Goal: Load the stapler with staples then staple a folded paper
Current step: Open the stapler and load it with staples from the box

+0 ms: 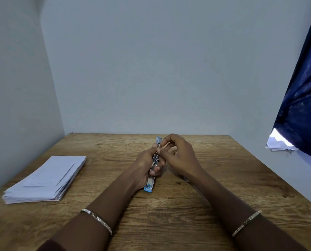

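A blue and metal stapler (151, 183) lies opened out lengthwise over the middle of the wooden table (187, 205), its near end resting on the wood. My left hand (145, 163) grips its middle from the left, fingers curled round the metal channel. My right hand (178, 156) pinches something small and metallic, likely staples, with thumb and forefinger just above the channel near the stapler's far end. A stack of folded white papers (48, 180) lies on the left of the table, apart from both hands.
Grey walls close in the table at the back and left. A dark blue curtain (303, 105) hangs at the right, with some white sheets (279, 144) below its edge. A small object lies partly hidden under my right wrist.
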A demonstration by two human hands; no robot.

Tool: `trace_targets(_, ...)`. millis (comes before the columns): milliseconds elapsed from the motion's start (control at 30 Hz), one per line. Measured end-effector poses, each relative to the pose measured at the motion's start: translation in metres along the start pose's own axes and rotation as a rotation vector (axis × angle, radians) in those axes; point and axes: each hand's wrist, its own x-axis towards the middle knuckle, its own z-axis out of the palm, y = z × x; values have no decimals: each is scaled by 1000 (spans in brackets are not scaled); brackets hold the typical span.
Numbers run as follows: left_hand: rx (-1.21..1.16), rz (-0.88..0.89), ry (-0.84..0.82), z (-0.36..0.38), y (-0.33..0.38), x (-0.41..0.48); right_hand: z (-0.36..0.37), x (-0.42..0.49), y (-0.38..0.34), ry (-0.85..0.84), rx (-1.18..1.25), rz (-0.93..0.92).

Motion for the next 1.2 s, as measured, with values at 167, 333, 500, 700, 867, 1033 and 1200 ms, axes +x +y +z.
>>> trace_targets(167,-78,-30,12,0,2,0,0,1,1,-20,162,0)
trace_targets(333,-94,-35,26,-1,2,1,2,2,2,-91,393,117)
trace_targets(500,-87,-38,42,-4,2,4,-2,2,-1,-187,400,81)
trace_targets(700,-59,-20,33,-4,1,3,-23,9,-2,-322,364,86)
trace_targets(867,24,1,-17,0,-1,2,-14,8,5,-36,365,212)
trace_targets(1033,152,101,-50,1,-3,0,-6,8,1,-71,455,334)
trace_targets(1200,301,434,-64,4,-3,0,-9,10,-6,-15,609,305)
